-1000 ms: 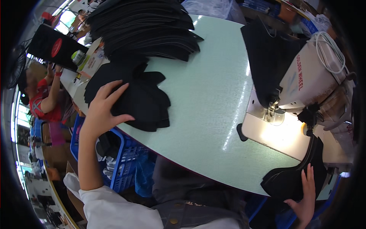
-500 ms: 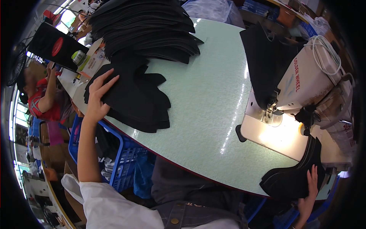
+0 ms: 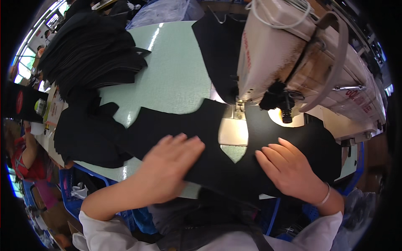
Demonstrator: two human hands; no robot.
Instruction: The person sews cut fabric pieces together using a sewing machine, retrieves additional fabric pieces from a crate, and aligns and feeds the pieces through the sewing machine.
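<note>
A wide black fabric piece (image 3: 226,180) with curved edges spans the table in front of me, running up to the needle area of a sewing machine (image 3: 255,54). Between its two halves is a pointed gap, through which the lit metal plate (image 3: 234,131) shows. My left hand (image 3: 169,163), somewhat blurred, rests palm down on the left half, fingers extended. On the right half lies my right hand (image 3: 289,167), its slightly bent fingers spread over the cloth. The presser foot (image 3: 239,108) stands at the far end of the gap, close to the fabric's edge.
A tall stack of black pieces (image 3: 92,50) stands at the far left, with a smaller pile (image 3: 88,138) nearer me. Another black piece (image 3: 220,54) lies behind the needle. A blue basket (image 3: 69,188) sits below the table's left edge. A person in red (image 3: 27,159) is farther left.
My left hand has left the pile at left, and my right hand has moved in from the lower right. Both now lie on a black piece spread before the machine. The view has swung right.
</note>
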